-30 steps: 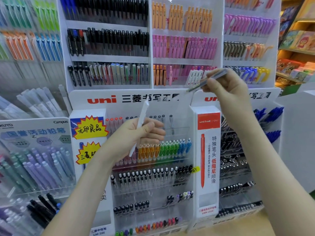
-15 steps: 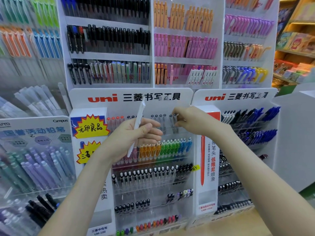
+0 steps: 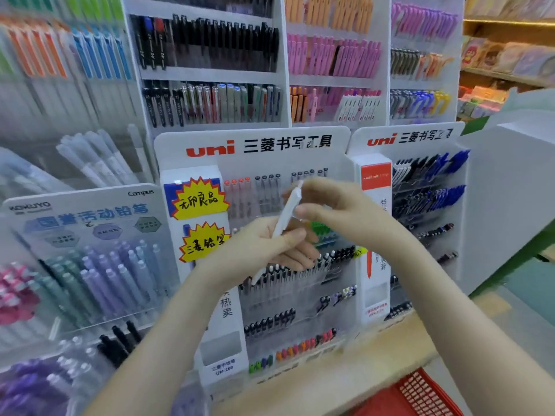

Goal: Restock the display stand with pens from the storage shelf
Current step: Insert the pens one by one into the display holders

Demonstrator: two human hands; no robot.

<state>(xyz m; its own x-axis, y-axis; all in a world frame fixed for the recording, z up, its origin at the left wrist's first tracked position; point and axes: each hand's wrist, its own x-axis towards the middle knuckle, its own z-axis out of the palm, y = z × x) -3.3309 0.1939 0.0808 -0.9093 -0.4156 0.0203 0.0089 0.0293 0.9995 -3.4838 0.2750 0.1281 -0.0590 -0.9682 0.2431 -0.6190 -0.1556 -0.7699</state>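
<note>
Moved since half a second ago: the right hand [image 3: 339, 205] has been brought back from the top row of the display stand [image 3: 252, 145] to the white pen [image 3: 283, 219], and the view has been tipped lower. The white pen is held nearly upright, slightly tilted, in the left hand [image 3: 267, 253], in front of the stand's middle rows. The left fingers [image 3: 295, 259] are curled round its lower half, with the thumb laid across the barrel. The lower end is seen poking out below the palm; part of the barrel is hidden by the thumb. The right thumb and forefinger are set narrow at the pen's upper end, but that spot is smeared by motion blur, so it cannot be told whether the pen is pinched or only touched. The coloured pen rows behind are mostly covered by both hands. The storage shelf [image 3: 210, 75] is blurred, with its top rows cut off by the frame. A red basket [image 3: 426, 394] is cut off at the bottom edge, beside the wooden tabletop [image 3: 375, 364].
</note>
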